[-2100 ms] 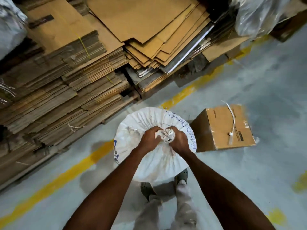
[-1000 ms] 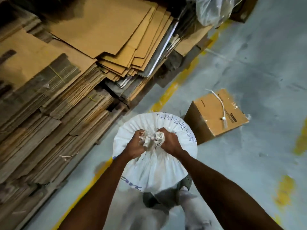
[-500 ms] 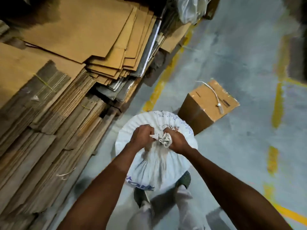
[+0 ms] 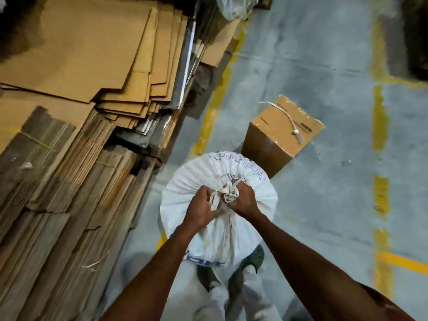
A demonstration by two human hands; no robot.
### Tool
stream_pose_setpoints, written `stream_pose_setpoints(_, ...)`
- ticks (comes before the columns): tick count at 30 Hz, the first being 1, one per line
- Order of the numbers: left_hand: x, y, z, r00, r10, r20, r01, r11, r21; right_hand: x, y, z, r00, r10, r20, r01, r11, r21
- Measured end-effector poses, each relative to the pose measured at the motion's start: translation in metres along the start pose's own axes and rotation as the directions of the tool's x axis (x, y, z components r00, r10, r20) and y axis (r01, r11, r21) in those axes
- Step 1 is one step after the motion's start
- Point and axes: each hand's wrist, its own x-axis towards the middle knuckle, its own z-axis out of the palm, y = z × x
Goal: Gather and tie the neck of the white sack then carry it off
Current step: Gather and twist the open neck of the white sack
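A full white woven sack (image 4: 196, 181) with blue print stands on the grey floor just in front of my feet. Its mouth is bunched into a crumpled neck (image 4: 228, 194) at the top centre. My left hand (image 4: 201, 208) grips the left side of that neck, fingers closed around the fabric. My right hand (image 4: 244, 199) clamps the right side, touching the left hand. Whether a knot or a tie holds the neck I cannot tell.
Tall stacks of flattened cardboard (image 4: 76, 112) fill the left side. A closed brown carton (image 4: 281, 133) with a white strap on top sits just beyond the sack to the right. Yellow lines (image 4: 381, 126) mark the concrete floor.
The view has swung to the right, so the cardboard stacks have shifted left. Both hands have stayed on the neck, working the bunched fabric. The sack stands where it was.
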Motion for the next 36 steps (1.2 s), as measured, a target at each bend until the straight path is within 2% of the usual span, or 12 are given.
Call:
stream_pose_setpoints(4,-0.002,-0.019,-0.006,0.979,-0.102,-0.177,0.113,0.992,0.053,-0.002,0.006,-0.003,0.946,-0.277,0.171,0.289,0.956,-0.049)
stream_pose_setpoints(7,0.007,-0.005,-0.018,0.980,-0.058,-0.192,0.087,0.986,0.145,-0.004,0.006,-0.011,0.822,-0.495,0.283,0.515,0.857,0.002)
stream_pose_setpoints(9,0.015,0.014,-0.014,0.982,0.000,-0.191,0.035,0.984,0.175,-0.006,-0.002,-0.013,0.804,-0.532,0.265,0.543,0.839,0.036)
stream_pose_setpoints(12,0.031,0.041,-0.004,0.976,0.011,-0.216,0.028,0.984,0.176,-0.001,-0.012,-0.004,0.880,-0.433,0.195,0.426,0.901,0.078)
stream_pose_setpoints(14,0.039,0.050,-0.005,0.983,-0.032,-0.179,0.063,0.983,0.170,0.006,-0.024,0.000,0.973,-0.207,0.102,0.179,0.955,0.236)
stream_pose_setpoints(16,0.044,0.049,-0.009,0.998,-0.022,-0.063,0.035,0.974,0.223,0.008,-0.029,-0.004,0.982,-0.053,0.181,0.003,0.965,0.264)
stream_pose_setpoints(20,0.038,0.034,-0.017,0.982,-0.021,0.188,0.033,0.997,-0.063,0.011,-0.019,-0.012,0.956,-0.182,0.232,0.164,0.982,0.094)
stream_pose_setpoints(24,0.015,0.015,0.007,0.977,-0.111,0.184,0.177,0.904,-0.390,0.017,-0.028,-0.007,0.974,-0.104,0.201,0.097,0.994,0.046)
stream_pose_setpoints(28,0.002,-0.001,0.032,0.957,-0.278,-0.080,0.266,0.954,-0.139,0.012,-0.027,0.000,0.993,-0.022,0.115,0.018,0.999,0.043)
stream_pose_setpoints(30,-0.005,-0.006,0.031,0.945,-0.285,-0.160,0.285,0.958,-0.021,0.010,-0.024,-0.001,0.994,-0.033,0.107,0.029,0.999,0.037)
stream_pose_setpoints(34,-0.001,-0.026,-0.008,0.945,-0.157,-0.288,0.173,0.984,0.033,0.007,-0.011,-0.010,0.942,-0.218,0.257,0.226,0.974,-0.004)
stream_pose_setpoints(36,0.009,-0.028,-0.035,0.970,-0.029,-0.242,0.056,0.993,0.103,0.008,-0.005,-0.014,0.889,-0.302,0.345,0.327,0.945,-0.013)
